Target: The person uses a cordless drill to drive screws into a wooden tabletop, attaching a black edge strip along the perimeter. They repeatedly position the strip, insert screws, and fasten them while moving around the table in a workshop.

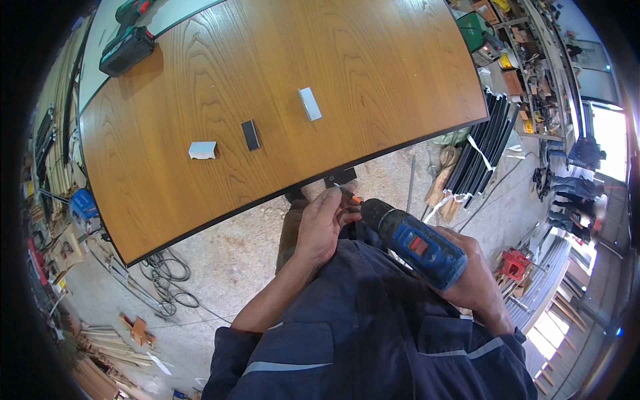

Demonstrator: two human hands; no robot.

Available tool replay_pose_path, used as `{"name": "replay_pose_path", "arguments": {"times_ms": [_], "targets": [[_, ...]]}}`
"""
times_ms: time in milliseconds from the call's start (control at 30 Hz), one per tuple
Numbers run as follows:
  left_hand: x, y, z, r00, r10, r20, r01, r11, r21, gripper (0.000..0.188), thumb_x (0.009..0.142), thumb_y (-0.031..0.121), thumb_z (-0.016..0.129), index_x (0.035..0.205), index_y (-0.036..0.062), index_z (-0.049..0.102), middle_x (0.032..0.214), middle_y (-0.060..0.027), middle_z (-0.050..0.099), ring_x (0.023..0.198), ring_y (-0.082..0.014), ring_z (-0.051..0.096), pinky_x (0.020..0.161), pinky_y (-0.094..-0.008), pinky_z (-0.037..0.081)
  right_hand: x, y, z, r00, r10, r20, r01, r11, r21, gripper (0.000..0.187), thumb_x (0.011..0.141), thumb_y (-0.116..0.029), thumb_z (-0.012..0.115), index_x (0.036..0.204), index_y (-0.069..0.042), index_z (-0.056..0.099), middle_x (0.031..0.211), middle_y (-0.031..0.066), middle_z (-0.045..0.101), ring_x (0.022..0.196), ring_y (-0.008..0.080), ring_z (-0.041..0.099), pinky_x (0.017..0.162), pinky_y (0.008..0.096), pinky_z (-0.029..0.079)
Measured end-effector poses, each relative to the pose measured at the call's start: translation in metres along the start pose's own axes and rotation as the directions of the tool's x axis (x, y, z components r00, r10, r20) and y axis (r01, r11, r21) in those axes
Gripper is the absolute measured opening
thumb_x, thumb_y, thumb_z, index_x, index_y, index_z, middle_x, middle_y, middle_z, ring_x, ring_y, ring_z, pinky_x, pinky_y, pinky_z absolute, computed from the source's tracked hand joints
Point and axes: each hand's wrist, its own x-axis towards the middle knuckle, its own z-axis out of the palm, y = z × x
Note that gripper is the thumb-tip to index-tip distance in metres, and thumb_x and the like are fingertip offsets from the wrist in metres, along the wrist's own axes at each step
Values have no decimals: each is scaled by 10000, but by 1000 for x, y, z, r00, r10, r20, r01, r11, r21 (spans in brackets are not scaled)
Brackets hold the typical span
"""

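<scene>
Keeping the drill [420, 245] steady should help: the right hand [472, 270] wraps it just off the near edge of the table [220, 87]; the left hand [319, 223] curls half-closed by the bit [357, 199], its hold unclear.

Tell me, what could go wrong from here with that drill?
The left hand is right by the front end of the blue drill, so a slip might hurt its fingers.
The right hand holds the drill pointed toward the near edge of the wooden tabletop; a skid could scratch it.
Loose cable lies coiled on the floor, where a foot could catch.
</scene>
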Motion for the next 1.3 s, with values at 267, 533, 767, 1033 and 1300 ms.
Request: {"name": "replay_pose_path", "arguments": {"times_ms": [267,533,767,1033,1300], "targets": [[-5,10,3,998,37,-50,-25,975,222,365,1128,284,478,1209,-28,649,1035,-87,709,952,-152,682,827,-311,586,7,-24,-6,1000,-12,3,13,999,-50,555,813,-70,785,1338,17,628,1123,231,742,1035,355,750,951,423,578],[-4,4,-29,853,519,-60,-379,694,612,273,1035,183,670,1115,-77,650,966,-105,728,867,-118,691,768,-279,560,19,-45,-10,996,16,92,1,983,-182,598,793,-128,851,1327,17,625,1135,237,740,1027,333,755,980,412,575],[6,4,-27,871,491,-22,-390,717,578,240,1023,154,685,1090,-76,678,964,-91,721,852,-109,672,785,-264,550,27,-68,-13,990,45,134,-2,954,-301,607,774,-113,851,1325,11,629,1121,231,743,1026,349,751,988,422,566],[12,6,-31,832,554,22,-418,601,681,232,998,140,717,1073,-79,704,938,-109,757,804,-101,691,750,-265,562,33,-80,-8,987,92,135,-37,932,-361,594,787,-146,863,1322,-7,643,1126,218,750,1016,320,760,983,425,575],[16,6,-36,800,593,90,-477,537,696,227,977,136,742,1063,-71,710,942,-115,764,796,-111,706,730,-275,570,34,-80,-10,983,120,139,-60,926,-373,607,795,-135,855,1343,2,633,1129,215,751,1040,308,754,1008,426,564]]}}
